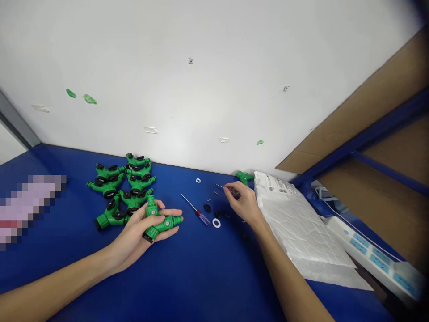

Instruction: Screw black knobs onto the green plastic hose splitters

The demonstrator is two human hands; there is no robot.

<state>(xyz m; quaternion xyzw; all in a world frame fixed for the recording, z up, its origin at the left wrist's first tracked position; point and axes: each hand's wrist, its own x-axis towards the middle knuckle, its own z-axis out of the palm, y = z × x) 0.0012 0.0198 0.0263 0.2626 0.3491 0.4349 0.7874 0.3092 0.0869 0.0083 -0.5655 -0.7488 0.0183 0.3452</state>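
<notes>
My left hand (139,226) is closed around a green Y-shaped hose splitter (161,226), its thumb across the body and its black-ended inlet facing down. Two round seats show on the splitter's arms. My right hand (244,201) pinches a thin tool, apparently a screwdriver (220,186); its metal shaft points left and a bit of red shows by the palm. Between the hands lies another screwdriver (201,215) with a purple and red handle. Near it are a white ring washer (216,222), small black parts (208,208) and tiny screws (216,192).
Several green splitters with black levers (110,185) are grouped at the left. Another green splitter (244,176) sits behind my right hand. A smaller white ring (198,180) lies near the wall (187,98). To the right are a silvery padded mailer (301,223) and a power strip (372,257).
</notes>
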